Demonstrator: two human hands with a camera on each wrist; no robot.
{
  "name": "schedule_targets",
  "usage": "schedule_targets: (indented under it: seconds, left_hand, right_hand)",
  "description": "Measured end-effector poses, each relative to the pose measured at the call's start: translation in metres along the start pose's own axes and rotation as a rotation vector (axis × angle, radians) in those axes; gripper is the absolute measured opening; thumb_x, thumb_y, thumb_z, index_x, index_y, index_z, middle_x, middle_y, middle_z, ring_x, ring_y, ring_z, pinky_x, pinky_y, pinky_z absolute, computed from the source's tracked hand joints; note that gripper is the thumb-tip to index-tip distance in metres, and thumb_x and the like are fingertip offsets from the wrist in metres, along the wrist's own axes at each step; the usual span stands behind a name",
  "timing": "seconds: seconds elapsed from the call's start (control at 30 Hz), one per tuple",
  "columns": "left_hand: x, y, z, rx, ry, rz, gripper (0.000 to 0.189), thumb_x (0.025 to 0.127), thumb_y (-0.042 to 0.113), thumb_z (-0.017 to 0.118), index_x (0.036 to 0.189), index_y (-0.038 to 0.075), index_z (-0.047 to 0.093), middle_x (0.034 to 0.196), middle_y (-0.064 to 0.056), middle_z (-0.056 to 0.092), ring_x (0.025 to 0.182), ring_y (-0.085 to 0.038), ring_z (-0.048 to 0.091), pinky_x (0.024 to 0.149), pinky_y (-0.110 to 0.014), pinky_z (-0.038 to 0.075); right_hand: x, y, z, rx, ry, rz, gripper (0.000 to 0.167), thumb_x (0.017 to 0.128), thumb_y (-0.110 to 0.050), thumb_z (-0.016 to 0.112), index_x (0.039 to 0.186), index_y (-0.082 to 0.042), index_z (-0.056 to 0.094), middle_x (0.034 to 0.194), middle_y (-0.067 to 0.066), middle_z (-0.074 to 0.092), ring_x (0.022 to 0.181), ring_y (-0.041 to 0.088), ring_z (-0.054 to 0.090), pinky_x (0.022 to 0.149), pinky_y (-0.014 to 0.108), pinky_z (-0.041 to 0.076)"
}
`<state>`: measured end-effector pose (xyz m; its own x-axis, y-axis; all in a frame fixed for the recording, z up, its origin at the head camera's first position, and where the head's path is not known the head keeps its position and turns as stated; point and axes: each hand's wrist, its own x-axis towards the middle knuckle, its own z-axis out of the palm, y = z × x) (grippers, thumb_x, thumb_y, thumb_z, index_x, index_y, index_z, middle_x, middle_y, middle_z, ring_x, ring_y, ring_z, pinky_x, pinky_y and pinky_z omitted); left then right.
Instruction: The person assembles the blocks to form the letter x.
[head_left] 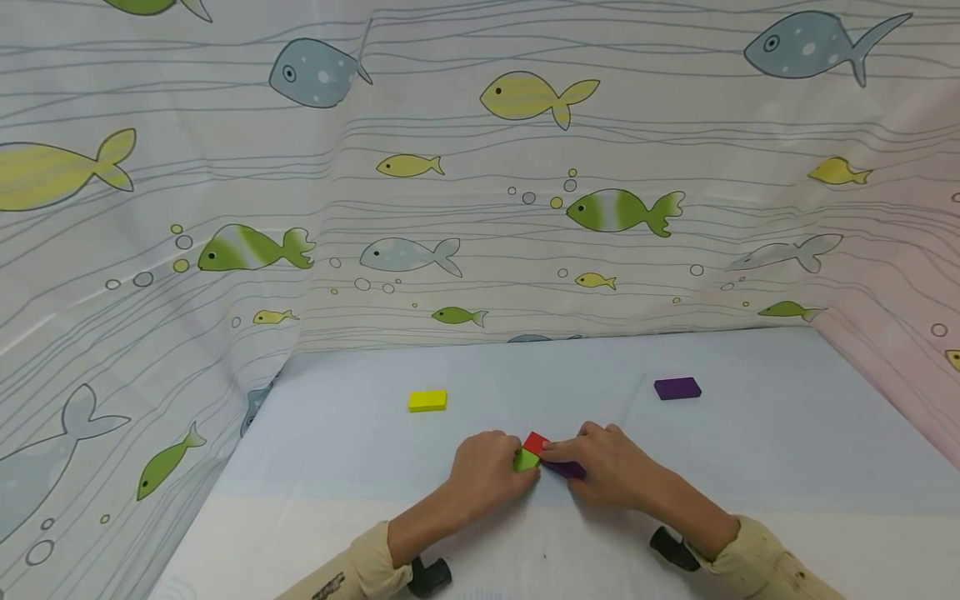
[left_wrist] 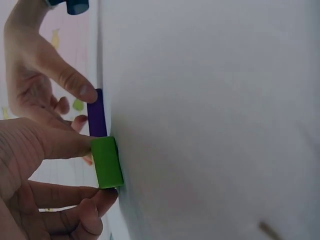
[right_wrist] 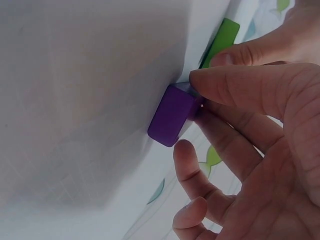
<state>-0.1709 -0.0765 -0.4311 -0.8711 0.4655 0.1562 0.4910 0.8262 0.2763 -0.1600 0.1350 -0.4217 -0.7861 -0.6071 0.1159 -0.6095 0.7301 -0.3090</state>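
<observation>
My left hand pinches a green block between thumb and fingers, low over the table; the left wrist view shows the green block end-on. From the other side, my right hand pinches a dark purple block, partly covered by the fingers. In the right wrist view the thumb lies on top of this purple block. A red block sits just beyond the green one, with the right index fingertip at its edge. The three blocks come close together between the hands.
A yellow block lies farther back on the left of the white table. Another purple block lies at the back right. A fish-patterned curtain hangs behind the table and along both sides.
</observation>
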Motion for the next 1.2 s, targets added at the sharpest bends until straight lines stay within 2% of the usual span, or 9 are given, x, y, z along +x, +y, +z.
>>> schedule_targets:
  seconds: [0.5, 0.7, 0.8, 0.93, 1.03, 1.2]
  left_hand:
    - [0.001, 0.002, 0.001, -0.002, -0.017, -0.02, 0.027, 0.083, 0.034, 0.078, 0.075, 0.011, 0.066, 0.056, 0.008, 0.044, 0.052, -0.005, 0.039, 0.046, -0.02, 0.031]
    - [-0.001, 0.001, -0.001, 0.007, 0.011, -0.007, 0.03, 0.084, 0.036, 0.077, 0.075, 0.01, 0.068, 0.055, 0.007, 0.043, 0.05, -0.006, 0.037, 0.044, -0.021, 0.028]
    - [-0.002, 0.0, -0.003, 0.024, 0.041, 0.003, 0.028, 0.086, 0.035, 0.075, 0.085, 0.007, 0.073, 0.064, 0.003, 0.057, 0.057, -0.009, 0.047, 0.048, -0.021, 0.036]
    - [-0.005, -0.003, -0.005, 0.039, 0.073, 0.007, 0.029, 0.089, 0.033, 0.072, 0.101, 0.008, 0.076, 0.091, -0.003, 0.071, 0.08, -0.016, 0.062, 0.063, -0.027, 0.05]
    - [-0.007, -0.005, -0.006, 0.045, 0.089, 0.03, 0.028, 0.09, 0.033, 0.071, 0.104, 0.01, 0.076, 0.098, -0.003, 0.072, 0.087, -0.019, 0.063, 0.068, -0.03, 0.052]
    - [-0.011, -0.008, -0.007, 0.069, 0.099, 0.133, 0.025, 0.089, 0.032, 0.072, 0.103, 0.012, 0.075, 0.102, 0.0, 0.073, 0.089, -0.018, 0.061, 0.068, -0.026, 0.05]
  right_hand:
    - [0.001, -0.002, -0.001, -0.004, -0.002, -0.001, 0.044, 0.079, -0.01, 0.072, 0.122, -0.022, 0.073, 0.115, -0.006, 0.071, 0.084, 0.015, 0.05, 0.068, 0.033, 0.035]
    - [0.0, -0.001, -0.001, -0.009, -0.009, -0.009, 0.044, 0.08, -0.01, 0.072, 0.121, -0.023, 0.073, 0.115, -0.005, 0.071, 0.083, 0.015, 0.049, 0.066, 0.032, 0.036]
    - [0.0, -0.001, -0.001, -0.013, -0.012, -0.011, 0.045, 0.079, -0.01, 0.073, 0.122, -0.023, 0.072, 0.117, -0.005, 0.07, 0.082, 0.015, 0.049, 0.066, 0.032, 0.036]
    - [0.0, -0.001, -0.001, -0.022, -0.015, -0.006, 0.046, 0.079, -0.011, 0.072, 0.123, -0.023, 0.072, 0.117, -0.005, 0.07, 0.082, 0.015, 0.049, 0.066, 0.032, 0.036]
    - [0.0, -0.001, -0.001, -0.024, -0.011, -0.006, 0.046, 0.079, -0.011, 0.072, 0.123, -0.023, 0.072, 0.116, -0.006, 0.071, 0.082, 0.015, 0.049, 0.066, 0.032, 0.035]
    - [-0.001, -0.002, -0.001, -0.015, -0.018, -0.001, 0.045, 0.081, -0.012, 0.072, 0.124, -0.023, 0.072, 0.116, -0.006, 0.071, 0.083, 0.015, 0.049, 0.066, 0.033, 0.035]
